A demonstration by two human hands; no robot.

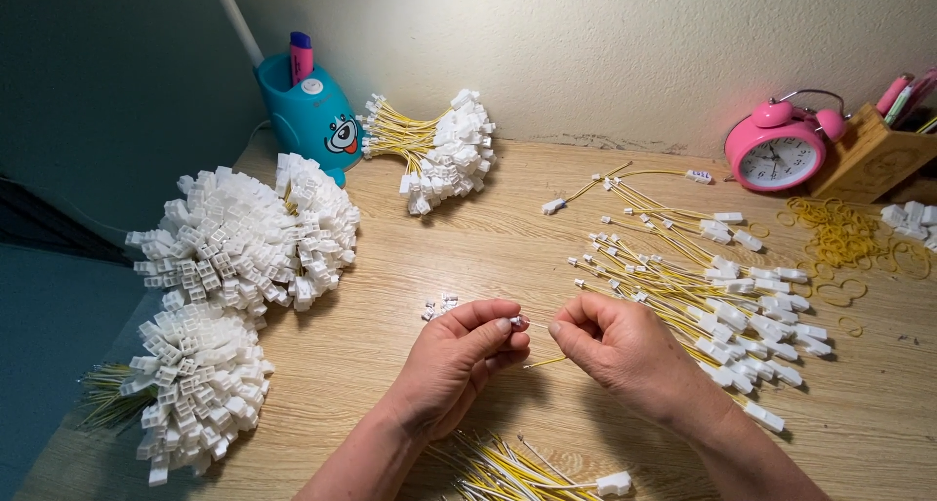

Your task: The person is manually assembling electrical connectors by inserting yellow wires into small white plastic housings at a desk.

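Two hands, one small connector, one thin wire: risks at the join

Item 1. Our left hand (459,360) pinches a tiny white connector (515,320) between thumb and forefinger, fingertips pressed together around it, just above the wooden table (547,238).

Item 2. Our right hand (615,350) is closed, thumb and fingertips squeezed on what we take to be the yellow wire (545,361), whose free length shows below the gap between the hands. The wire end itself is too small to make out.

Item 3. Spare small connectors (439,307) lie just beyond the left knuckles. Loose yellow leads with white plugs (722,296) fan out beside the right hand; more lie near our wrists (517,467).

Item 4. Finished bundles (239,242) sit at left, another (439,150) near the teal pen holder (310,116). Rubber bands (844,238) and a pink alarm clock (784,142) are at right.

Hazards, as we judge them: the connector is so small that a slackened pinch could drop it among the spares. A skewed approach could bend the wire end. The right forearm rests close to the loose leads and could sweep or tangle them.
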